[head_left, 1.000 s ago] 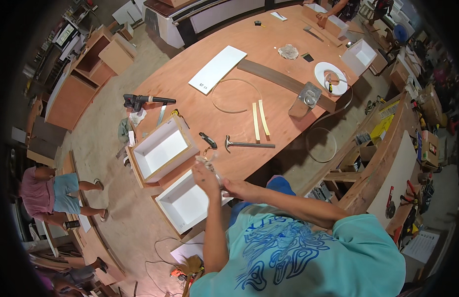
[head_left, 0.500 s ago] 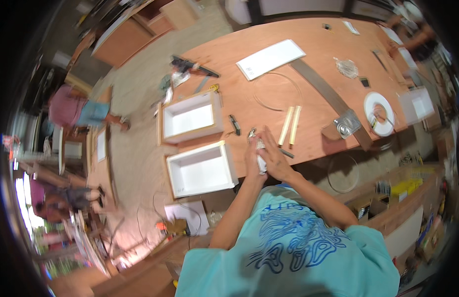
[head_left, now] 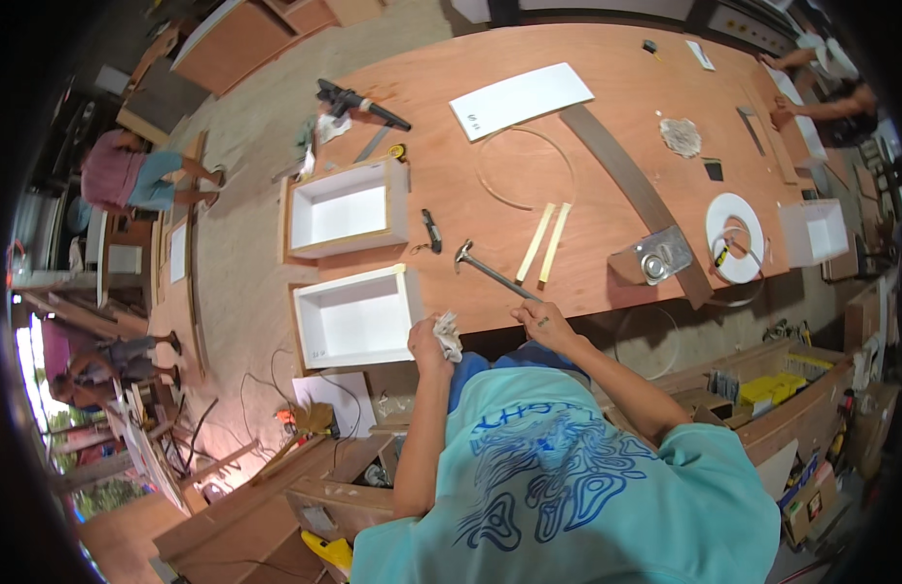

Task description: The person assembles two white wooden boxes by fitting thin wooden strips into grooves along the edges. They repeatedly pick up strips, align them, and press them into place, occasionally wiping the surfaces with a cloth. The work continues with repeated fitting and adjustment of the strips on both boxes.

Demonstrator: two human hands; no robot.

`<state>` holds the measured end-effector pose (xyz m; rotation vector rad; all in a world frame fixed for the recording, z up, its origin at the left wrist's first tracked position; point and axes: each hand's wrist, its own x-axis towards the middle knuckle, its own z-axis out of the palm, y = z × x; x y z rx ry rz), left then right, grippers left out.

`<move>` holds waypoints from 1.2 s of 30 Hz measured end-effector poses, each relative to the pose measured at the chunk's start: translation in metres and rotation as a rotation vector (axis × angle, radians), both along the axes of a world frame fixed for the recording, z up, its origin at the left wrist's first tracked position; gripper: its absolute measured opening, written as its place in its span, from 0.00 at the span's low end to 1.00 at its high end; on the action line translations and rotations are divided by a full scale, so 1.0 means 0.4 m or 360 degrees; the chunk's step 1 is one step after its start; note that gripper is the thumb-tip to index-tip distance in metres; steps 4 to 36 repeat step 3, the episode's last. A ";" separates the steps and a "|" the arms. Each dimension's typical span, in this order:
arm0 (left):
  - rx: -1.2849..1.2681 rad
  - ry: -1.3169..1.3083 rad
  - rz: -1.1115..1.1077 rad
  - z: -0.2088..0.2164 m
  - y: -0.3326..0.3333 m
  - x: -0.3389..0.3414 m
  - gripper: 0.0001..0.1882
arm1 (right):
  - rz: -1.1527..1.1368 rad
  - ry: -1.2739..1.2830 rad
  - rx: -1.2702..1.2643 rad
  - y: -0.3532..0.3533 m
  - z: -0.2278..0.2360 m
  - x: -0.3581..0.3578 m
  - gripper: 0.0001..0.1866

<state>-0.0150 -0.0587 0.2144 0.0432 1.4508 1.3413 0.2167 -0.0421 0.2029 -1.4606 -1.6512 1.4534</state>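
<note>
My left hand (head_left: 426, 343) is closed around a crumpled white rag (head_left: 448, 337), just off the front edge of the workbench (head_left: 607, 185). My right hand (head_left: 545, 324) is closed at the end of a hammer's handle, by the same edge. The hammer (head_left: 495, 274) lies slantwise on the wood, its metal head toward the far left. Two thin pale strips (head_left: 543, 243) lie beyond the handle. A dark folding tool (head_left: 431, 232) is left of the hammer head. Two white open boxes (head_left: 361, 316) with wooden edging stand at the left; the nearer is beside my left hand.
A white panel (head_left: 521, 100), a coil of edging (head_left: 482, 165) and a long brown strip (head_left: 631, 175) lie farther across. A metal tin (head_left: 655, 265) and white disc (head_left: 733, 238) are right. Another person's hands (head_left: 787, 107) work at the far right; people (head_left: 129, 175) stand left.
My hands have parted from being pressed together around the rag. The left has drawn left with the rag; the right has come to the handle end. The view has shifted slightly.
</note>
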 end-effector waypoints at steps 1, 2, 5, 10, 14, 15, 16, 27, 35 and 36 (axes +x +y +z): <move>-0.0045 0.0149 0.0020 0.001 -0.004 0.012 0.09 | -0.0053 -0.0123 -0.0032 -0.002 -0.050 0.023 0.11; -0.0042 0.0175 -0.0094 -0.005 -0.009 0.009 0.10 | -0.0102 -0.0237 -0.0063 -0.012 -0.103 0.048 0.11; -0.0036 0.0202 -0.0212 -0.022 -0.013 0.004 0.11 | -0.0155 -0.0348 -0.0093 -0.028 -0.159 0.077 0.10; -0.0036 0.0202 -0.0212 -0.022 -0.013 0.004 0.11 | -0.0155 -0.0348 -0.0093 -0.028 -0.159 0.077 0.10; -0.0036 0.0202 -0.0212 -0.022 -0.013 0.004 0.11 | -0.0155 -0.0348 -0.0093 -0.028 -0.159 0.077 0.10; -0.0036 0.0202 -0.0212 -0.022 -0.013 0.004 0.11 | -0.0155 -0.0348 -0.0093 -0.028 -0.159 0.077 0.10; -0.0036 0.0202 -0.0212 -0.022 -0.013 0.004 0.11 | -0.0155 -0.0348 -0.0093 -0.028 -0.159 0.077 0.10; -0.0036 0.0202 -0.0212 -0.022 -0.013 0.004 0.11 | -0.0155 -0.0348 -0.0093 -0.028 -0.159 0.077 0.10; -0.0036 0.0202 -0.0212 -0.022 -0.013 0.004 0.11 | -0.0155 -0.0348 -0.0093 -0.028 -0.159 0.077 0.10; -0.0036 0.0202 -0.0212 -0.022 -0.013 0.004 0.11 | -0.0155 -0.0348 -0.0093 -0.028 -0.159 0.077 0.10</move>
